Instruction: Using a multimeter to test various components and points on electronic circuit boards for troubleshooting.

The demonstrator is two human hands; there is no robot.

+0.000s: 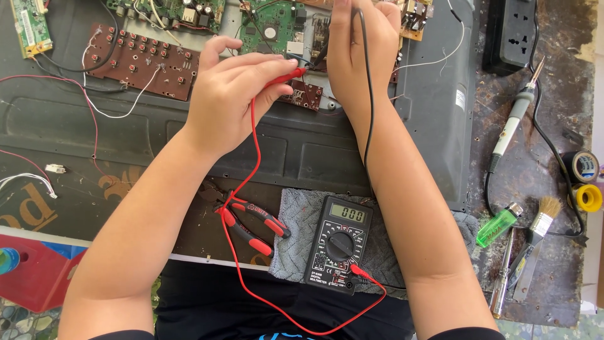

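Red plastic is showing between the fingers of the left hand [229,94], which is pinching the slim red multimeter probe [284,77] and aiming its tip at the small brown circuit board [303,96] lying near the far edge of the dark workbench [553,126]. The right hand [355,47] is closing its fingers on the black test lead [367,94], its tip hidden behind the hand, over the green circuit board [270,28]. Both leads are trailing back to the black digital multimeter [340,242], which is resting on a grey cloth [296,242] at the near edge, just beside the red-handled pliers [251,226]. To the right, a white soldering iron [513,123] and a green lighter [497,226] are lying well apart from the hands. The probe tips are working among tightly packed contacts, so a small slip could be bridging neighbouring points; the slack red lead looping past the pliers could also be snagging and tugging the tip off its spot.
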